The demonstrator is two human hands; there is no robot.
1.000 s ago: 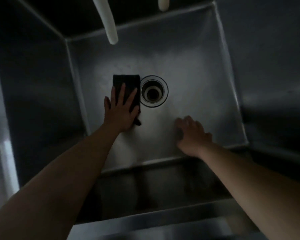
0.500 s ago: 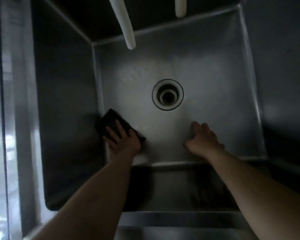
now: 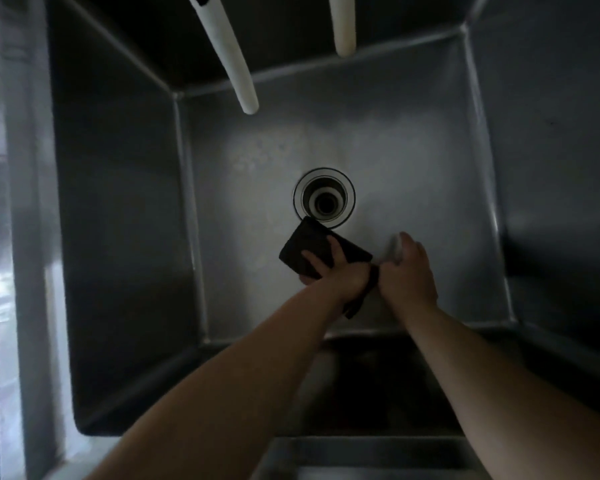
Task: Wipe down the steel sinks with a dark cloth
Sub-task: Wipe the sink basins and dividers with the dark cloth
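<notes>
I look down into a deep steel sink (image 3: 413,161) with a round drain (image 3: 324,198) in the middle of its floor. A dark cloth (image 3: 309,244) lies flat on the floor just below the drain, its upper corner at the drain's rim. My left hand (image 3: 336,270) presses down on the cloth, fingers spread over it. A fold of cloth hangs out under that wrist. My right hand (image 3: 407,271) rests on the sink floor right beside the left hand, fingers together and pointing away from me, holding nothing.
Two pale hose ends hang over the sink from the back, one long (image 3: 229,57) and one short (image 3: 343,26). The steel walls rise steeply on the left (image 3: 118,216) and right (image 3: 551,168). A bright rim strip runs down the far left.
My left hand has slid the cloth from the sink's left front corner rightward to just below the drain, next to my right hand. The right hand stayed roughly in place.
</notes>
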